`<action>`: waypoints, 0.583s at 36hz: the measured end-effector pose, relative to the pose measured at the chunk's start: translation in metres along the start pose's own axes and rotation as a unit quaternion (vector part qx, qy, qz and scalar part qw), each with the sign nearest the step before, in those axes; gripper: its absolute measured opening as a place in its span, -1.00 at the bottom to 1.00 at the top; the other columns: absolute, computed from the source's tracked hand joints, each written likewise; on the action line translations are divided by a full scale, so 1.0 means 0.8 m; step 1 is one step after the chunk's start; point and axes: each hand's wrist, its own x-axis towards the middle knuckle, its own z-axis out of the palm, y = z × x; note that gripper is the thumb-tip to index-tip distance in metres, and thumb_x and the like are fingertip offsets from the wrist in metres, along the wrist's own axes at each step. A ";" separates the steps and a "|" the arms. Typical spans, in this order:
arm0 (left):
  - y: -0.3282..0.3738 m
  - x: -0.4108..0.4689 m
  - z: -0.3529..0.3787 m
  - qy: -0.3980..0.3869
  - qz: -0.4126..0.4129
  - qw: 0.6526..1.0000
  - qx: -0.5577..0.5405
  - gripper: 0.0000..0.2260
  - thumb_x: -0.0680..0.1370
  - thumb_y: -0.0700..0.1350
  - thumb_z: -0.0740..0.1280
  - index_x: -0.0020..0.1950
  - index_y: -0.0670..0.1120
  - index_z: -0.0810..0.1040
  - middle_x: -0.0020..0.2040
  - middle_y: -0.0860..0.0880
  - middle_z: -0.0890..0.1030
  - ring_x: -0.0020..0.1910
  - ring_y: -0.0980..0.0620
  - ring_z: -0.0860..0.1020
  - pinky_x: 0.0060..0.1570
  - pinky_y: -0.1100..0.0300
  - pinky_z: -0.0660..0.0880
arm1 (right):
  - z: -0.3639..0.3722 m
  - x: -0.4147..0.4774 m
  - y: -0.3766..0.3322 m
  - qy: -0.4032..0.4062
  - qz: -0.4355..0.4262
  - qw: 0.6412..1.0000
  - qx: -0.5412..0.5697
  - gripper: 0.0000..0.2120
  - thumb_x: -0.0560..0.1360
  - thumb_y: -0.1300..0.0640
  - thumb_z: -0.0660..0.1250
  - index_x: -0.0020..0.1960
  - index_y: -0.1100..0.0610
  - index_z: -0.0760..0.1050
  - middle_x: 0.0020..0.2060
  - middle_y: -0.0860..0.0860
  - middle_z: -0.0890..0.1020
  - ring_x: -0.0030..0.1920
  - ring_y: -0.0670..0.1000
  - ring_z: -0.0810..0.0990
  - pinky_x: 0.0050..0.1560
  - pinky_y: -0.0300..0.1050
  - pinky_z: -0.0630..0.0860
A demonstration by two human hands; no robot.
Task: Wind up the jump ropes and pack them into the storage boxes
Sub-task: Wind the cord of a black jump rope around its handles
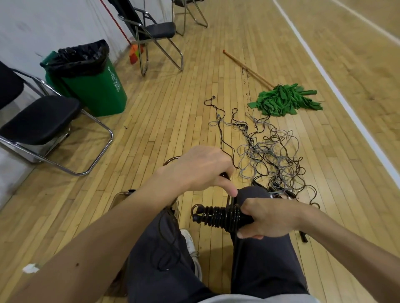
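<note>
The right hand (268, 218) clenches the handle end of a black jump rope (218, 215), whose cord is coiled tightly round the handles above the person's knees. The left hand (201, 170), just beyond it, pinches the same rope's loose strand. A clear storage box (118, 197) sits near left, partly hidden by the forearm. A tangle of ropes (270, 155) lies farther right, before a green mop (285, 99).

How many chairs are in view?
3: left chair by the bin, middle chair beyond it, top chair cut off by the frame; more may lie out of view.
</note>
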 end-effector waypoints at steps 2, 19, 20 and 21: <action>-0.005 -0.001 0.001 -0.002 -0.003 0.999 -0.032 -0.51 0.44 0.36 0.31 -0.16 -0.09 0.60 -0.36 0.11 0.46 -0.37 0.17 0.40 -0.32 0.22 0.43 | -0.001 -0.006 -0.004 0.003 -0.012 1.000 0.001 -0.71 0.60 0.05 0.36 -0.27 0.11 0.46 -0.41 -0.06 0.51 -0.44 -0.11 0.43 -0.30 -0.27 0.37; -0.015 -0.008 0.009 -0.022 -0.013 0.927 -0.373 -0.69 0.43 0.05 0.53 -0.23 -0.21 0.65 -0.43 -0.01 0.49 -0.45 0.18 0.40 -0.38 0.35 0.34 | -0.001 -0.037 -0.004 -0.018 -0.140 0.986 0.093 -0.64 0.60 0.00 0.38 -0.25 0.22 0.49 -0.38 0.12 0.52 -0.33 0.18 0.45 -0.25 0.04 0.39; -0.016 -0.010 0.010 -0.027 -0.009 0.915 -0.402 -0.69 0.45 0.01 0.52 -0.22 -0.25 0.65 -0.42 -0.07 0.49 -0.45 0.16 0.39 -0.38 0.35 0.33 | -0.002 -0.040 -0.002 -0.020 -0.148 0.983 0.105 -0.65 0.60 0.02 0.38 -0.24 0.23 0.49 -0.38 0.08 0.51 -0.34 0.15 0.45 -0.25 0.01 0.38; -0.016 -0.012 0.011 -0.033 -0.007 0.901 -0.432 -0.68 0.47 -0.01 0.50 -0.22 -0.28 0.63 -0.41 -0.14 0.49 -0.44 0.12 0.39 -0.38 0.35 0.32 | -0.003 -0.043 -0.001 -0.020 -0.154 0.981 0.115 -0.66 0.60 0.03 0.39 -0.23 0.24 0.48 -0.39 0.05 0.51 -0.34 0.13 0.45 -0.25 -0.01 0.37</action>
